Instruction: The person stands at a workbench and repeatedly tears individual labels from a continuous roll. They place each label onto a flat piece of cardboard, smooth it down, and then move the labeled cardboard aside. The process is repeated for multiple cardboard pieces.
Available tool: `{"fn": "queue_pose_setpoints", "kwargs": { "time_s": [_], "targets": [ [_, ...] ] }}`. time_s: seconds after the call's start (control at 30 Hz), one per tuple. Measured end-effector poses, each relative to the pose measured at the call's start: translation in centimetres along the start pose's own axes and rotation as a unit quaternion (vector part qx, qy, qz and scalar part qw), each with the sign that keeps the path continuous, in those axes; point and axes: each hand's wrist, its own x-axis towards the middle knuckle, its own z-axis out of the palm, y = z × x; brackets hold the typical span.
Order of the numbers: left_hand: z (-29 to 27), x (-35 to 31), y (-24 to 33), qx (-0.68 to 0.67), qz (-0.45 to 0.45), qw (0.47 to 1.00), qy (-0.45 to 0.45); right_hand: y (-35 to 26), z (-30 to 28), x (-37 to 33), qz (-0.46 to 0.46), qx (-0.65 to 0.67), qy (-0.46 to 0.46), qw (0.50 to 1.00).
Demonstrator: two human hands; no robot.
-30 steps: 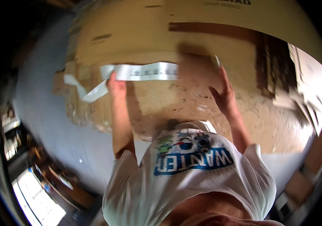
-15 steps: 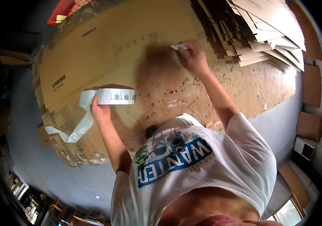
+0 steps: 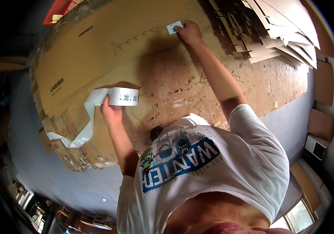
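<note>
My left hand (image 3: 112, 113) grips a white label strip (image 3: 89, 121), its thumb on top. The strip's printed end (image 3: 128, 97) juts out to the right, and the blank tail curls down to the left over the table edge. Farther off, my right hand (image 3: 190, 32) pinches a single white label (image 3: 173, 27) with a square code on it. That label is over the upper right part of a flat brown cardboard sheet (image 3: 96, 50), which has dark print and line drawings. Whether the label touches the sheet I cannot tell.
Stacked flat cardboard boxes (image 3: 274, 39) fan out at the far right. A red plastic basket (image 3: 57, 11) stands at the far left. The worktable (image 3: 182, 93) is covered in worn, torn brown cardboard. Grey floor (image 3: 57, 179) lies to the near left.
My right hand has moved farther away and slightly left with the label, which now shows its printed face. The left hand has shifted a little to the right with the strip.
</note>
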Motion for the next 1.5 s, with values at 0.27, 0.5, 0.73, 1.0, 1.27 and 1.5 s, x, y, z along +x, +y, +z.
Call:
{"fn": "queue_pose_setpoints", "kwargs": {
  "time_s": [0.27,0.5,0.73,1.0,1.27,1.5],
  "targets": [
    [0.1,0.9,-0.6,0.014,-0.006,1.0,-0.002,-1.2,-1.0,0.0,-0.007,-0.019,0.013,1.0],
    [-1.9,1.2,-0.5,-0.009,-0.013,1.0,0.003,-0.5,-4.1,2.8,0.084,0.341,-0.033,0.936],
    [-3.1,1.7,-1.1,-0.022,-0.044,0.999,-0.022,-0.1,-2.3,0.7,-0.019,0.261,-0.087,0.961],
    [-2.4,1.9,-1.1,-0.023,-0.026,0.999,-0.012,-0.1,-0.6,0.3,-0.018,0.106,-0.006,0.994],
    [-3.6,1.8,-0.6,-0.042,-0.025,0.999,0.008,1.6,-5.4,-1.8,0.072,0.378,0.091,0.918],
    [-4.7,2.8,-2.0,-0.015,0.023,1.0,0.014,5.8,-6.6,-5.4,0.017,0.317,0.223,0.922]
  ]
}}
